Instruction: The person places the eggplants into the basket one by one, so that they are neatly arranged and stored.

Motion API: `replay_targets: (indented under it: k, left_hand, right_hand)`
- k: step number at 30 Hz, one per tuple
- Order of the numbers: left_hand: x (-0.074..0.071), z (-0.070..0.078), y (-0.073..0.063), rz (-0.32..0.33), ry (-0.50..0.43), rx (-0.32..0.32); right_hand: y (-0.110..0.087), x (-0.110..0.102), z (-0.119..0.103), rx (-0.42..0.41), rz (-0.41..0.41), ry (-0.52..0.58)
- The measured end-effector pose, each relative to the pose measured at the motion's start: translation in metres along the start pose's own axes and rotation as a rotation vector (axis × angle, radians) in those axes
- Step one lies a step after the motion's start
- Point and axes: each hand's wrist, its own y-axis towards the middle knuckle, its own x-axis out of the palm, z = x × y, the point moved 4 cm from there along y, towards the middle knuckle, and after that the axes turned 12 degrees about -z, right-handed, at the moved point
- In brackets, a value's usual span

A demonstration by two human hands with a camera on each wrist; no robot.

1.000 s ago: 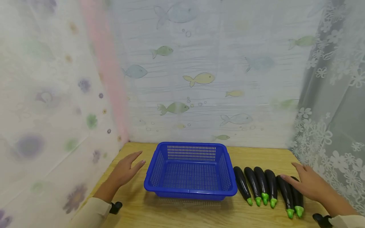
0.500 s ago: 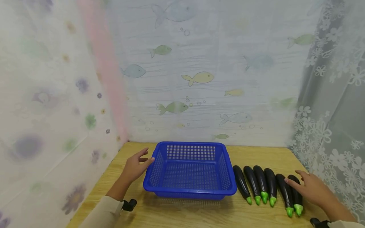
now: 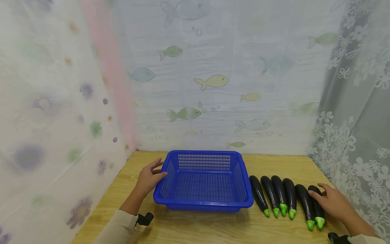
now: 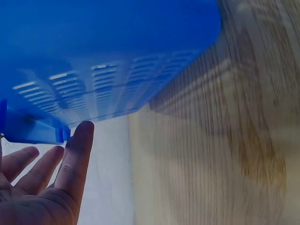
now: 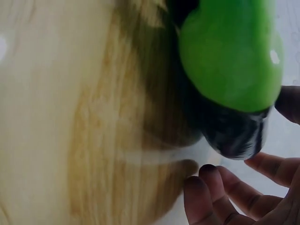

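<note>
A blue plastic basket (image 3: 202, 204) with slotted walls stands on the table. At its left rim is my left hand (image 3: 148, 178), thumb lying over the edge and fingers stretched along the outside. The left wrist view shows those fingers (image 4: 75, 168) spread and fairly straight beside the basket's wall (image 4: 108, 28). My right hand (image 3: 333, 203) is at the rightmost eggplant (image 3: 318, 206), thumb above its dark body and the other fingers on its far side. In the right wrist view the eggplant's green cap (image 5: 229, 56) is close up, with loosely bent fingers (image 5: 243, 192) around its dark end.
Several more dark eggplants (image 3: 278, 193) with green caps lie in a row between the basket and my right hand. The wood-grain table (image 3: 182, 230) ends at a fish-print curtain (image 3: 210, 115). A floral curtain (image 3: 61, 152) hangs at the left, a lace one (image 3: 353, 135) at the right.
My left hand has moved right, from beside the basket to its left rim. My right hand has shifted slightly right and down around the rightmost eggplant. Basket and eggplants have stayed put.
</note>
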Motion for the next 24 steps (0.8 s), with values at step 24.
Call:
replay_targets:
  k: [24]
  left_hand:
    - [0.0101,-0.0047,-0.0013,0.025,-0.158,-0.014]
  right_hand:
    - [-0.0031,-0.0047,0.0045,0.062,0.028,0.067]
